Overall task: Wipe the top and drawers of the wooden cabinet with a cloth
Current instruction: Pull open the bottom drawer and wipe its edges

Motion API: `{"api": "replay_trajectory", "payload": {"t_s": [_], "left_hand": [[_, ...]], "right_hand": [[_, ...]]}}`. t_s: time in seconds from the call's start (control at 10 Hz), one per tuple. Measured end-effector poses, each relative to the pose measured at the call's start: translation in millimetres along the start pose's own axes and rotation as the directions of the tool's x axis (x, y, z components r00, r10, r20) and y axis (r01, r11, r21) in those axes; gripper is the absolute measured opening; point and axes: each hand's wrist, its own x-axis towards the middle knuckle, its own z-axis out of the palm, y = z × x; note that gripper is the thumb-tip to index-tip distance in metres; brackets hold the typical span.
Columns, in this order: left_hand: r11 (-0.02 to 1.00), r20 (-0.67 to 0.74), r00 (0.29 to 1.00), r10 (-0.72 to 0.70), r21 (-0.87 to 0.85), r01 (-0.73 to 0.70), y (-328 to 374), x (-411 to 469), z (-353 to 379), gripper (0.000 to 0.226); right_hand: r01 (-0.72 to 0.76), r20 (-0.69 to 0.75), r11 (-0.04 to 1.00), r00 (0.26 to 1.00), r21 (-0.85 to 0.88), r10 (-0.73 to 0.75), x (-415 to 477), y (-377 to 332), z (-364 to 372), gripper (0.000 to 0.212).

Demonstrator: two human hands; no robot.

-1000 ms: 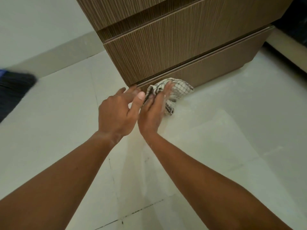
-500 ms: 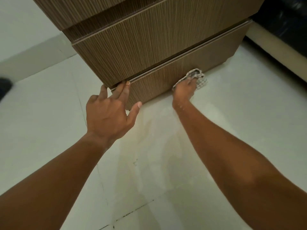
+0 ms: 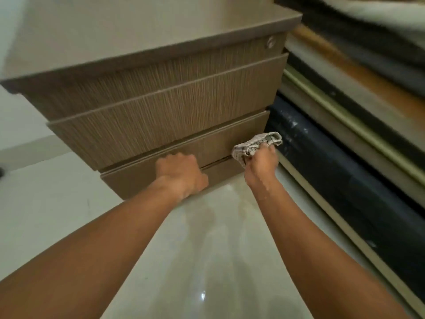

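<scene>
A low wooden cabinet [image 3: 161, 116] with a pale smooth top [image 3: 138, 31] and three grained drawer fronts stands on the tiled floor. My right hand [image 3: 261, 164] is shut on a bunched checked cloth [image 3: 257, 145], which presses against the right end of the bottom drawer [image 3: 207, 146]. My left hand [image 3: 181, 171] curls its fingers over the top edge of that bottom drawer, which sticks out slightly from the cabinet. A round lock [image 3: 271, 42] sits on the top drawer's right end.
Right of the cabinet runs a bed frame with a dark side panel [image 3: 333, 162] and stacked mattresses [image 3: 368, 54] above it. Glossy pale floor tiles [image 3: 207, 261] spread below my arms. A pale wall and skirting [image 3: 30, 148] lie at the left.
The view has tilted up, showing the cabinet top. My right hand slid the cloth to the drawer's right end. My left hand moved right and closed over the bottom drawer's edge.
</scene>
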Motion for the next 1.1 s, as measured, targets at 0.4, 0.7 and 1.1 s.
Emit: {"api": "replay_trajectory", "payload": {"t_s": [0.4, 0.7, 1.1], "left_hand": [[0.969, -0.551, 0.833, -0.054, -0.232, -0.09, 3, 6, -236, 0.044], [0.935, 0.017, 0.966, -0.257, -0.249, 0.253, -18, -1, -238, 0.063], [0.888, 0.251, 0.937, -0.245, -0.329, 0.32, -24, 1, -272, 0.063]], "right_hand": [[0.788, 0.617, 0.456, 0.611, -0.413, -0.497, -47, -274, 154, 0.046], [0.896, 0.872, -0.335, 0.393, -0.292, 0.293, -19, -272, 163, 0.062], [0.832, 0.698, -0.491, 0.512, -0.258, 0.501, -12, -284, 184, 0.073]]}}
